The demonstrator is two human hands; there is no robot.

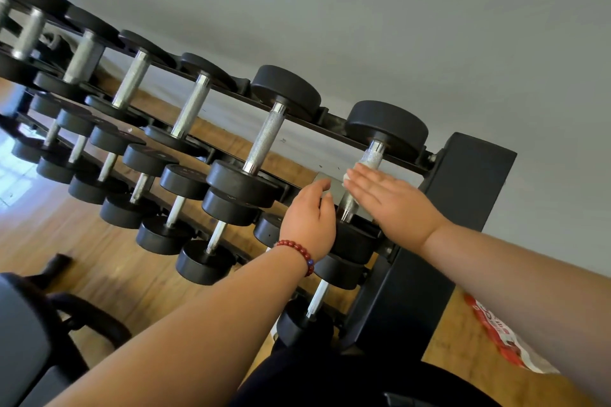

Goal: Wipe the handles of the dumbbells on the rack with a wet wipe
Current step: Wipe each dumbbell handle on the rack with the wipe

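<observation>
Wipe pressed on end dumbbell's handle

On the top tier of the rack, the right hand lay flat across the handle of the rightmost dumbbell, fingers straight and together, pressing the white wipe against the knurled steel. The wipe showed beyond the fingertips, wrapped on the bar's far part. The left hand, wearing a red bead bracelet, hovered just beside the same handle, fingers loosely curled, gripping nothing. A red-and-white packet lay on the wooden floor.
</observation>
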